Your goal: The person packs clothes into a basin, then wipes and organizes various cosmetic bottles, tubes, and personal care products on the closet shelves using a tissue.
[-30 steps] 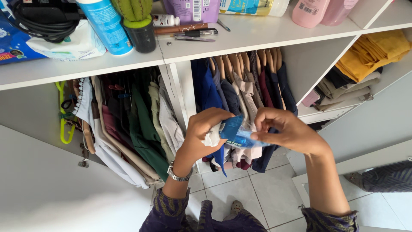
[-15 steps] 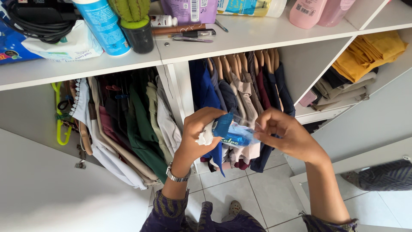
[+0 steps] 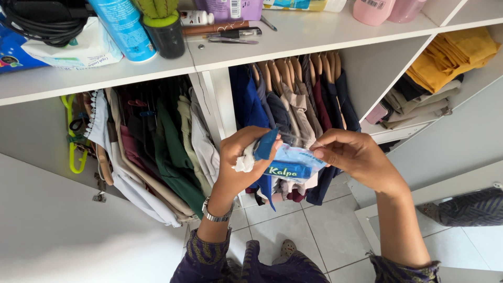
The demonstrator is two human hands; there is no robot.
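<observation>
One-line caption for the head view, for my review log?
Both hands, left and right, hold a blue packet before a wardrobe of hanging clothes.

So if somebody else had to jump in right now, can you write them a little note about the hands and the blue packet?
Left hand: grips the left end of the small blue plastic packet and a bunched bit of white material.
Right hand: pinches the packet's right end.
Where: the packet is held in the air in front of the hanging clothes, below the white shelf.
Done: a blue flap at the packet's left end sticks up, so it looks partly opened.
Left: I cannot tell whether anything is still inside.
</observation>
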